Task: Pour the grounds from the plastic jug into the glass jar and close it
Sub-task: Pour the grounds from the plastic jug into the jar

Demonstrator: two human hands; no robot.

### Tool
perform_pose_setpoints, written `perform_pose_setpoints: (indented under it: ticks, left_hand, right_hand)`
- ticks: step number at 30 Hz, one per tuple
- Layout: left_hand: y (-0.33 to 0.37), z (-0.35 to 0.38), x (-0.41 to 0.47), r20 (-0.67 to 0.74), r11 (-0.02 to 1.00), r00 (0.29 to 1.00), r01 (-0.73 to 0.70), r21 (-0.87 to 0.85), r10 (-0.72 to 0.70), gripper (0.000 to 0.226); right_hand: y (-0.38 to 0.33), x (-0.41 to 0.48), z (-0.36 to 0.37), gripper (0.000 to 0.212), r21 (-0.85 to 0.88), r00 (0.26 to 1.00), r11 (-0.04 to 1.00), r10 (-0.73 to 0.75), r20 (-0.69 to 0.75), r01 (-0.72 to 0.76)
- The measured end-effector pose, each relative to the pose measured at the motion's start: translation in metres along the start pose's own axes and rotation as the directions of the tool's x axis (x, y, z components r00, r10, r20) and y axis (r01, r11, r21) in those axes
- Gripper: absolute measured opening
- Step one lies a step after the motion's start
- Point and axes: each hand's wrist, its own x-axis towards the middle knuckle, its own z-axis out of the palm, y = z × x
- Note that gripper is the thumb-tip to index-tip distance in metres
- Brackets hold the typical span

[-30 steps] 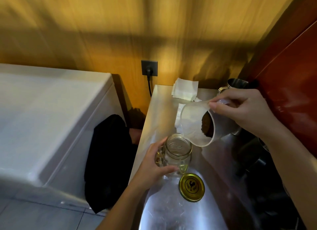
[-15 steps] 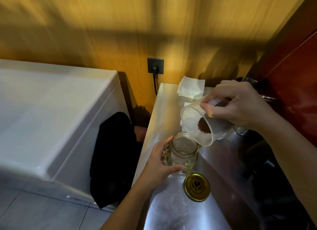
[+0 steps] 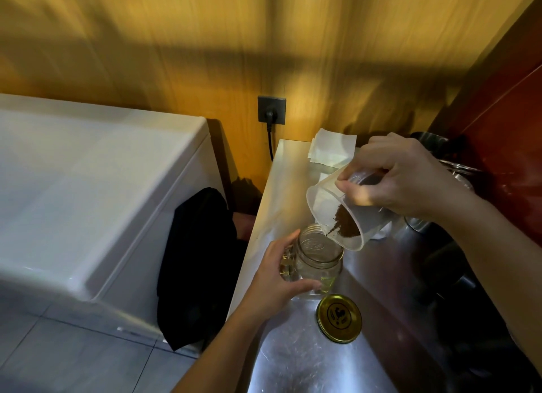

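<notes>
My right hand (image 3: pixel 401 178) grips a clear plastic jug (image 3: pixel 325 205), tilted steeply with its spout over the glass jar. Dark grounds (image 3: pixel 346 224) have slid down the jug's lower wall to the spout, right at the jar's mouth. The glass jar (image 3: pixel 318 256) stands upright and open on the steel counter (image 3: pixel 293 363), and my left hand (image 3: pixel 274 278) wraps around its left side. The jar's gold lid (image 3: pixel 339 317) lies flat on the counter just in front of the jar.
White paper filters (image 3: pixel 333 150) lie at the counter's back edge. Metal pitchers (image 3: pixel 431 146) and dark equipment crowd the right side. A white appliance (image 3: pixel 88 187) stands left of the counter, with a black cloth (image 3: pixel 199 260) hanging in the gap. A wall socket (image 3: pixel 271 109) holds a plug.
My right hand has tipped the jug further and lowered its spout to the jar's mouth. The grounds have slid from the jug's base toward the spout. My left hand has stayed on the jar.
</notes>
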Motion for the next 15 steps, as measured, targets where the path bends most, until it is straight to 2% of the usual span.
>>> perform_pose_setpoints:
  ticks: [4, 11, 15]
  left_hand:
    - [0.0, 0.0, -0.001, 0.001, 1.0, 1.0, 0.003, 0.005, -0.003, 0.084]
    - [0.004, 0.0, -0.002, -0.013, 1.0, 1.0, -0.008, -0.005, 0.008, 0.083]
    - [0.005, 0.002, -0.003, -0.014, 1.0, 1.0, -0.007, -0.017, 0.007, 0.089]
  right_hand:
    - [-0.002, 0.004, 0.002, 0.024, -0.022, 1.0, 1.0, -0.009, -0.003, 0.009]
    - [-0.005, 0.008, 0.007, 0.027, -0.017, 0.998, 1.0, 0.0, 0.056, 0.001]
    - [-0.008, 0.008, 0.011, 0.033, -0.01, 0.996, 1.0, -0.004, 0.085, 0.004]
